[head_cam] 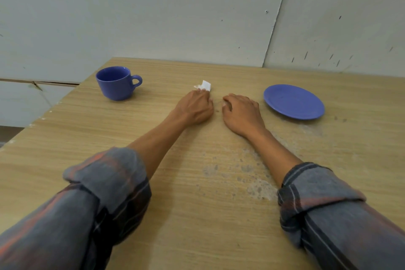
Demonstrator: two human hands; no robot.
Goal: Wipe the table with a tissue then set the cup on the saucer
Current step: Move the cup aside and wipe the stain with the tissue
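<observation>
A blue cup point(116, 83) stands upright at the far left of the wooden table point(153, 182), its handle pointing right. A blue saucer point(293, 101) lies at the far right with nothing on it. My left hand point(195, 106) rests on the table in the middle, fingers closed on a small white tissue point(205, 85) that sticks out past the fingertips. My right hand point(241, 112) lies palm down beside it, fingers curled loosely, holding nothing, a short way left of the saucer.
Pale worn or dusty patches point(256, 184) mark the table surface near my right forearm and below the saucer. The table's left edge point(43, 116) runs diagonally. A grey wall point(197, 17) stands right behind the table's far edge.
</observation>
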